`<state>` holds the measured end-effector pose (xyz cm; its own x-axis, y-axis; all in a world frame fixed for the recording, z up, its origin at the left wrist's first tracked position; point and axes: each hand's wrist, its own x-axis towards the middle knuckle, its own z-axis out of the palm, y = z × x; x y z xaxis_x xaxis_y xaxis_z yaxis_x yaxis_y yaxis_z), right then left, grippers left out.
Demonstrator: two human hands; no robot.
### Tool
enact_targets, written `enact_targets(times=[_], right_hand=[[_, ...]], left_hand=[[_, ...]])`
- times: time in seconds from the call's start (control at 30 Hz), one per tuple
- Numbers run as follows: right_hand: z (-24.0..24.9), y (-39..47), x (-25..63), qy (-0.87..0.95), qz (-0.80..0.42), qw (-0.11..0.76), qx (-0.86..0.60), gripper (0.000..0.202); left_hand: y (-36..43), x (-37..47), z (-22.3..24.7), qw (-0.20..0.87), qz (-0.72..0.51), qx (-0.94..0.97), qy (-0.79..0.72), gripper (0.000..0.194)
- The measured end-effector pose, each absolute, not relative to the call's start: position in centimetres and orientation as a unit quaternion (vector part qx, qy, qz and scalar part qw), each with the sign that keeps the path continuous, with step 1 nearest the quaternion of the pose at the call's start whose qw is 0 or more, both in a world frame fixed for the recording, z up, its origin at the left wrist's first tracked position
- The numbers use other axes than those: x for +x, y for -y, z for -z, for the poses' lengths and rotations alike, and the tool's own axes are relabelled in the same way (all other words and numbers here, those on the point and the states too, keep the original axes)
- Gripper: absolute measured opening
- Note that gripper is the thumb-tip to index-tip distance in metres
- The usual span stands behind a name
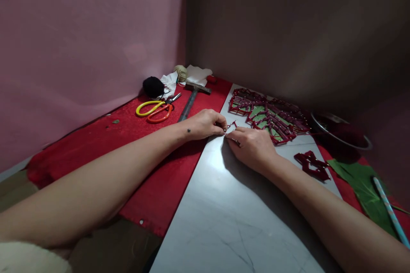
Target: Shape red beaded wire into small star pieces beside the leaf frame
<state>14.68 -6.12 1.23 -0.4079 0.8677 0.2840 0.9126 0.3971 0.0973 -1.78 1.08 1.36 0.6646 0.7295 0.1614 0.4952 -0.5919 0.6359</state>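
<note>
Small nails (235, 123) with a bit of dark red thread stand on a white, grey-veined board (205, 204), near its left edge and just beside both hands. The left hand (206, 125) comes in over the edge with its fingers bent and its thumb near the fingertips; the right hand (253, 144) meets it from the other side, fingers curled in and pointing at the same spot. The fingertips nearly touch, but whether either hand grips a nail or thread is too small to tell. Beyond the right hand, a large nail-and-thread design (272, 113) in dark red and mauve spreads over the board, green showing between its strands. A smaller dark red thread figure (312, 165) sits by the board's right edge, above the right forearm. Left of the board, on a red cloth (128, 153), lie a hammer (192, 98), scissors (156, 111) with one yellow and one orange handle loop, and a black yarn ball (153, 87). Right of the board are a green leaf (361, 183) and a striped stick (389, 207).
</note>
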Motion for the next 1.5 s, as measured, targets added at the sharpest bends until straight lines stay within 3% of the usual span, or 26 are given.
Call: enact_targets(times=[0.17,0.5,0.67,0.77,0.9,1.2,1.37,1.5], right_hand=[[-1.5,5.5,14.4,0.795,0.129,0.124,-0.58,0.026],[-2.2,4.2,11.8,0.793,0.144,0.056,-0.59,0.024],[-1.2,6.2,12.5,0.813,0.137,0.033,-0.565,0.026],[-0.7,6.8,13.7,0.824,0.127,0.042,-0.551,0.028],[-0.5,6.8,14.5,0.832,0.108,0.084,-0.537,0.028],[-0.6,6.8,14.5,0.839,0.081,0.096,-0.53,0.03],[-1.0,6.9,14.8,0.835,0.062,0.11,-0.536,0.032],[-1.2,6.9,15.3,0.824,0.046,0.129,-0.55,0.03]], left_hand=[[-0.6,-1.4,-1.4,0.239,-0.2,0.866,-0.391,0.012],[-0.7,-1.3,-1.8,0.235,-0.175,0.846,-0.446,0.002],[-1.1,-2.0,-2.0,0.418,-0.142,0.795,-0.417,0.014],[-1.1,-2.1,-2.1,0.466,-0.145,0.773,-0.406,0.011],[-1.2,-2.0,-1.8,0.434,-0.178,0.795,-0.385,0.014],[-0.3,-1.3,-2.0,0.246,-0.206,0.857,-0.402,0.016],[0.0,-0.8,-1.9,0.275,-0.188,0.818,-0.47,0.009],[-0.2,-0.8,-1.3,0.323,-0.217,0.811,-0.437,0.012]])
